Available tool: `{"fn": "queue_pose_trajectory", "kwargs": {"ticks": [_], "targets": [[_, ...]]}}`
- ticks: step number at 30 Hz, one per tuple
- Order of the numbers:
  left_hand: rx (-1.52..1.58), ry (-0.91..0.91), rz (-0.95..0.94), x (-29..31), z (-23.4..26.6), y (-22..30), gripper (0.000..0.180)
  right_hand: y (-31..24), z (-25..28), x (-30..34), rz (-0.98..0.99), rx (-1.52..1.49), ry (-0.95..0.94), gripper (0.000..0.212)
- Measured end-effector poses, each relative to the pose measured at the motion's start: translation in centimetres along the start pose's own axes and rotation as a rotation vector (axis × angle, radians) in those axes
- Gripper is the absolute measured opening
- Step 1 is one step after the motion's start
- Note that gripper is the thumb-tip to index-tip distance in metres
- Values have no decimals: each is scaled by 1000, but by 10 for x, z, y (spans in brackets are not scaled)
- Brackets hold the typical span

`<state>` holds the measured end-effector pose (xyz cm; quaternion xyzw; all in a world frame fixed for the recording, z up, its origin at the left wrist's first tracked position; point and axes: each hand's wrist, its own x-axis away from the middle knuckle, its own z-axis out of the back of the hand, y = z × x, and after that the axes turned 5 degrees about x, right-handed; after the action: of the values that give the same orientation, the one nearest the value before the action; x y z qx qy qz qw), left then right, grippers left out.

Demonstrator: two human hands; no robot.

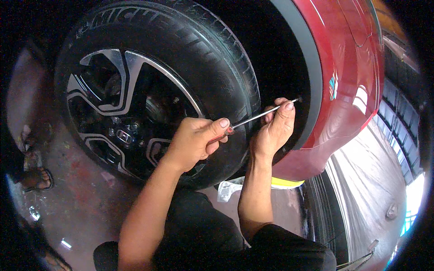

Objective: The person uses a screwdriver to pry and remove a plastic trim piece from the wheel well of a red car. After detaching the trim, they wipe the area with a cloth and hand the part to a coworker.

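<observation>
My left hand (192,140) is closed round the red handle of a screwdriver (254,118). The thin metal shaft slants up and to the right, across the tread of the tyre (217,81). My right hand (274,131) pinches the shaft near its far end. Its tip reaches a small dark fastener (299,99) on the black inside of the wheel arch (315,81); whether the two touch, I cannot tell. Beside my left hand is the black and silver alloy wheel (131,86). Red bodywork (346,95) curves round the arch on the right.
Below the bumper lies a yellow strip (287,182), with a clear plastic piece (228,190) left of it. A silver-covered vehicle (368,180) stands at right. Another person's sandalled foot (40,179) rests on the floor (77,212) at left.
</observation>
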<state>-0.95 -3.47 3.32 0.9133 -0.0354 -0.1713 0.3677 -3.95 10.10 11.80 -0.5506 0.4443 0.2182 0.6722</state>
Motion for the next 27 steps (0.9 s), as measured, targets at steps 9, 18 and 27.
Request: {"fn": "queue_pose_trajectory", "kwargs": {"ticks": [9,18,27], "targets": [[196,-213,350,-3,4,17,50,3,2,-2,-22,-82,30,39],[-117,-111,101,-4,-4,7,46,3,2,-2,-21,-60,20,43],[-663,142,-410,-6,-7,-5,46,1,1,-3,-26,8,23,48]]}}
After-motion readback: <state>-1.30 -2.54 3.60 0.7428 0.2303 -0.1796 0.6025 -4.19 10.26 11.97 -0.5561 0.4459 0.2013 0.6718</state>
